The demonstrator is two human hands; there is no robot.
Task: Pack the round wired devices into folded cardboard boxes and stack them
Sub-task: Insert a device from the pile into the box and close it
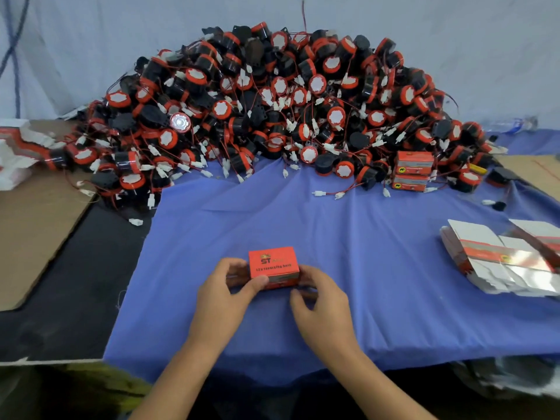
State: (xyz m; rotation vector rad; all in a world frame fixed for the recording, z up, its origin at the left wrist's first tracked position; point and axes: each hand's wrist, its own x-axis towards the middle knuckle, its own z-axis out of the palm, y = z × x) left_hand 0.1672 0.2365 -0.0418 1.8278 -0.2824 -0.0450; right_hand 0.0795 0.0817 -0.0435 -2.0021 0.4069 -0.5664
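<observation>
View: head camera, looking forward and down
Held box: a closed red rectangular cardboard box (274,266) with yellow and black print on top sits near the centre of the blue cloth (303,213), between both hands
Left hands' side: the left hand (224,294) grips the box's left end, thumb pressed on the near face, fingers curled round the far side
Right hands' side: the right hand (321,301) holds the box's right end with curled fingers; its thumb is blurred, bent just below the box
Devices: a large heap of round black-and-red wired devices (272,101) with white plugs fills the far side of the counter (69,292), spilling onto the cloth's far edge
Packed boxes: two closed red boxes (413,171) stand stacked one on the other at the heap's right foot, far right
Flat blanks: a pile of unfolded white-and-red box blanks (500,262) lies on the cloth at the right, well apart from the hands
More blanks: further white-and-red flat blanks (18,147) lie at the far left
Cardboard: a brown cardboard sheet (33,228) lies on the left
Bottle: a clear plastic bottle (515,124) lies on its side far right, behind the heap
</observation>
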